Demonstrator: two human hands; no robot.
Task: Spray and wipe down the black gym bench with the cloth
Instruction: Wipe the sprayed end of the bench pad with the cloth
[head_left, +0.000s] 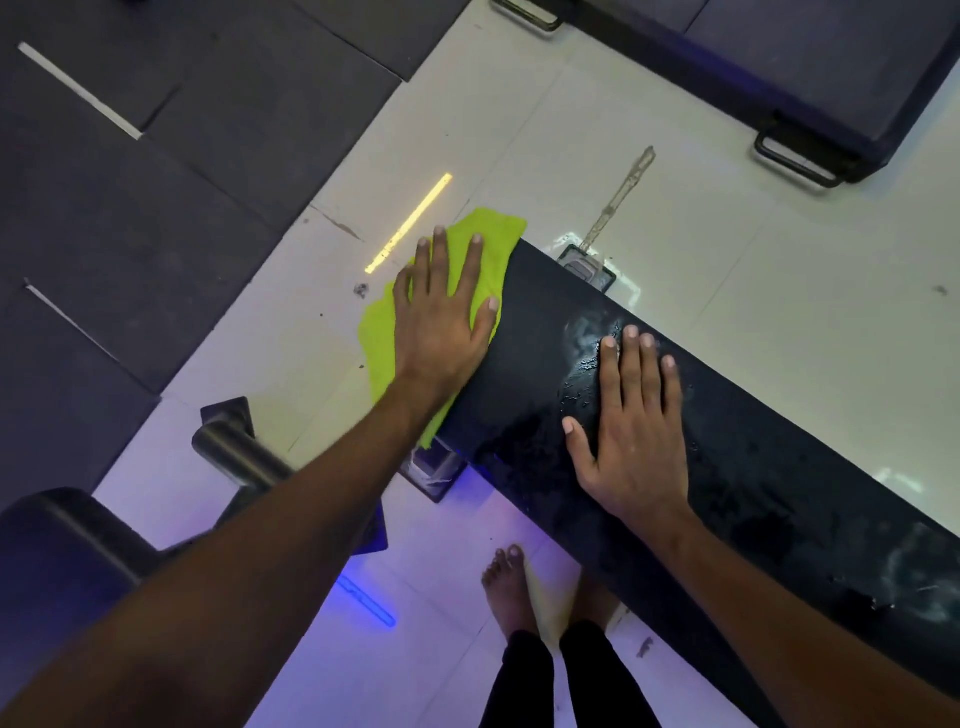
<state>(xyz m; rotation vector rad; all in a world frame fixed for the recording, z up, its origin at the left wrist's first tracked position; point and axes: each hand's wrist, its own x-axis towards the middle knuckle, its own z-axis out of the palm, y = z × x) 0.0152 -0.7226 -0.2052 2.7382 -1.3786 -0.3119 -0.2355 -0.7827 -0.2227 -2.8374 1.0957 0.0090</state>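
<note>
Left hand (441, 317) flat on cloth (480, 239) (bench (545, 332) end); right hand (634, 421) beside.

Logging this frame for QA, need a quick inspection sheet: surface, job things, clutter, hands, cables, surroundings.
Surface: black gym bench runs diagonally; its pad is wet, with droplets and smeared streaks near the right hand and at the lower right end.
Job things: green cloth lies spread over the bench's far end, hanging past the edge. Spray bottle: nothing seen.
Clutter: nothing seen on the bench.
Hands: left hand pressed flat on the cloth; right hand flat on the wet pad, holding nothing.
Cables: nothing seen.
Surroundings: pale tiled floor with scuffs, dark rubber mats at left, a padded machine part at lower left, bare feet below.
</note>
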